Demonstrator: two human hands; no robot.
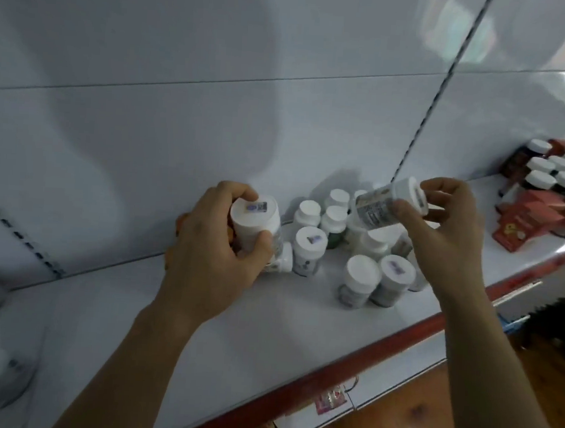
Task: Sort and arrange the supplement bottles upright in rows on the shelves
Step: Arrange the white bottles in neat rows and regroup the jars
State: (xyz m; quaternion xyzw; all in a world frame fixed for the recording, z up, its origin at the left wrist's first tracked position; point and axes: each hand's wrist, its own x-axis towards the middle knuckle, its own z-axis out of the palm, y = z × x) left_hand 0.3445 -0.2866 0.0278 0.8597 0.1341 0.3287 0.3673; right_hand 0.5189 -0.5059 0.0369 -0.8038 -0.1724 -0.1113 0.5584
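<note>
1. Left hand (213, 249): fingers and thumb curl round the large bottle (254, 217). It is white-capped and upright, at the back left of the cluster near the rear panel. Whether its base touches the shelf cannot be told.
2. Right hand (449, 230): thumb and fingers pinch the tilted bottle (375, 208), held in the air above the cluster, cap end toward the palm.
3. Bottle cluster (360, 275): white-capped, mostly upright, loosely grouped mid-shelf.
4. Toppled bottle (281, 261): on its side, just beside the large bottle.
5. Shelf (234, 326): white, with a red front edge (331, 372).
6. Dark bottles (541, 178): upright in rows at far right, with red boxes (532, 212) in front.
</note>
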